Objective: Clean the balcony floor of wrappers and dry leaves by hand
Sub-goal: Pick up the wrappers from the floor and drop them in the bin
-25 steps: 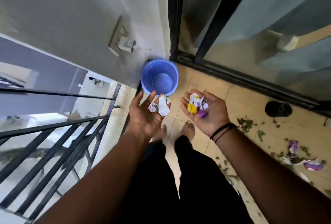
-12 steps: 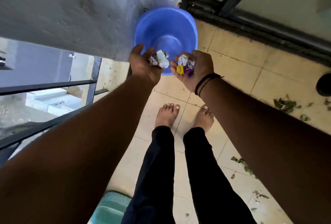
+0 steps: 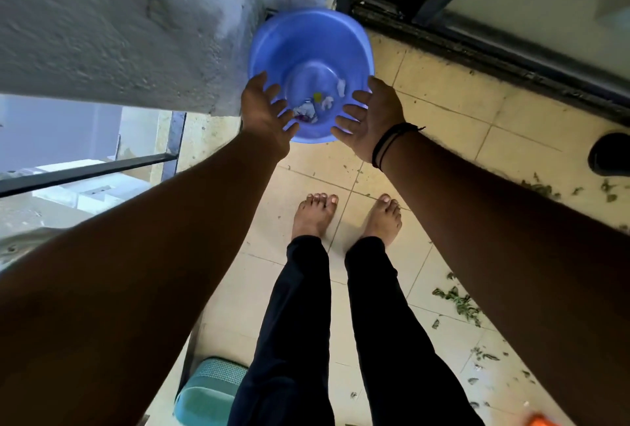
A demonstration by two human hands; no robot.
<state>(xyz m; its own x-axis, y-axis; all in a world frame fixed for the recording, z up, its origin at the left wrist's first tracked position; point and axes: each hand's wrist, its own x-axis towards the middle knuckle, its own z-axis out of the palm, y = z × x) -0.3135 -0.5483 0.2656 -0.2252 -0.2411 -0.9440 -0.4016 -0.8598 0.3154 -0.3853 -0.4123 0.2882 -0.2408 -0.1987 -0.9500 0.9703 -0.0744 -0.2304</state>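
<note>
Both hands are out over the blue tub [image 3: 308, 47], which sits on the tiled balcony floor [image 3: 443, 91] right in the corner where the rough wall [image 3: 136, 23] meets the sliding door track [image 3: 477, 47]. Left hand [image 3: 264, 110] is released, fingers spread, nothing in it, hovering at the tub's left rim. Right hand [image 3: 370, 117] is the same deal on the right side, fingers splayed and empty, black wristband [image 3: 388, 142] on that wrist. The wrappers [image 3: 312, 106] are inside the tub, a small crumpled bunch of white, purple and yellow bits at the bottom. Dry leaves [image 3: 458, 303] are scattered over the tiles on the right, well apart from the tub. Bare feet [image 3: 315, 216] stand just behind the tub, and a railing [image 3: 85, 170] runs along the left.
</note>
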